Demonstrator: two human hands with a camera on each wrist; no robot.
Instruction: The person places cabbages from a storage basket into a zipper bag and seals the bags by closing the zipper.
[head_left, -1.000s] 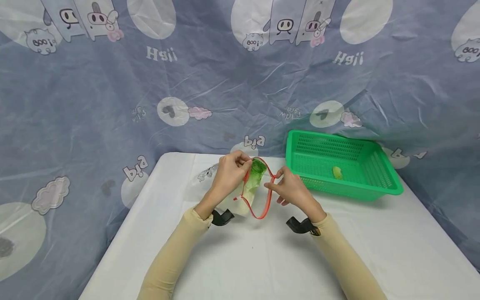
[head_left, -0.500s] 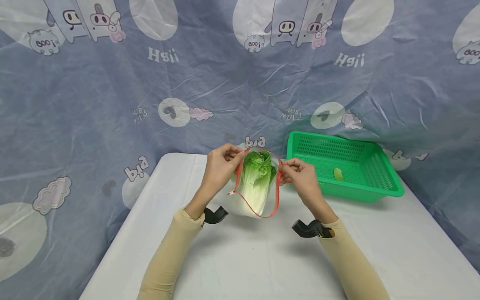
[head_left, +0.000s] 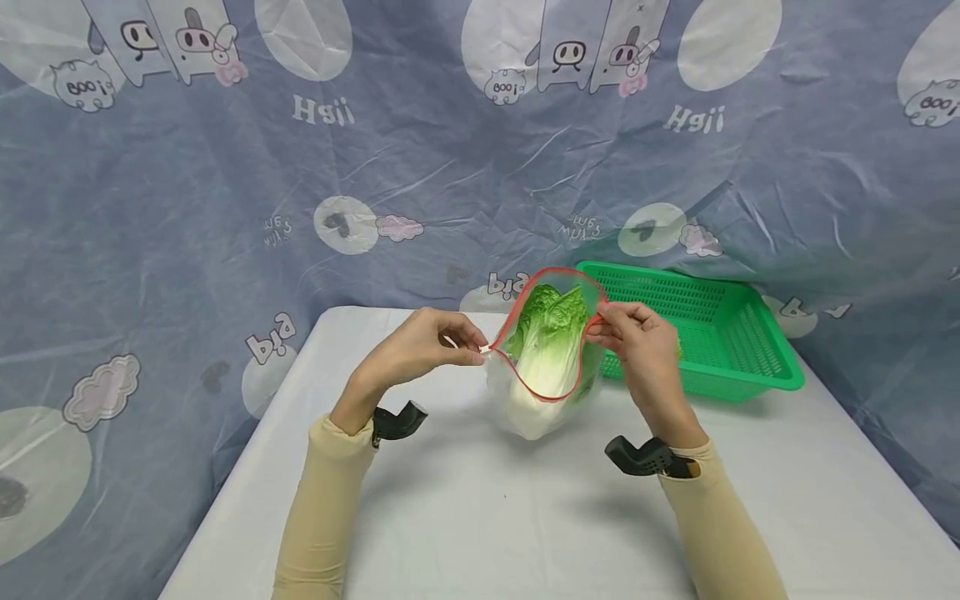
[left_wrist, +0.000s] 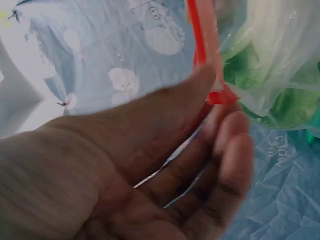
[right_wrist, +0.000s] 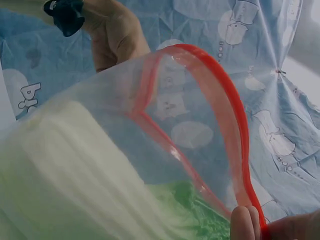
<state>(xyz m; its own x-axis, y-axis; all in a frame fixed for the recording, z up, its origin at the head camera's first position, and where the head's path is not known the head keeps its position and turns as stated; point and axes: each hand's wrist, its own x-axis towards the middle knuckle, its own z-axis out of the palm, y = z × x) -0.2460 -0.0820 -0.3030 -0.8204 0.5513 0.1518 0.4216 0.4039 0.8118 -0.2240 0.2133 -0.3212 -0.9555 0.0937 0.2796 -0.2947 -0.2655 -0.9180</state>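
A clear zip bag (head_left: 501,390) with a red zip rim holds a napa cabbage (head_left: 553,340), leafy green end toward the wide mouth. At the mouth's left corner, beside a small white tab (head_left: 485,349), my left hand (head_left: 416,348) pinches the rim between thumb and fingers. The right hand (head_left: 647,354) grips the red rim on the opposite side. Seen from the left wrist, the thumb and fingers (left_wrist: 235,150) meet at the red zip end (left_wrist: 222,96). In the right wrist view, the red rim (right_wrist: 232,95) curves down into the pinching fingertips (right_wrist: 245,222).
A green perforated basket (head_left: 738,329) stands behind and right of the bag, partly covered by the right hand. A small pale green piece (head_left: 679,348) in it is mostly hidden. White cloth (head_left: 510,517) covers the table, and a patterned blue-grey curtain (head_left: 225,208) hangs behind.
The hands have moved apart, spreading the bag's mouth wide. Bag and cabbage have shifted right, nearer the basket. My left hand has moved down the rim to its white-tabbed corner.
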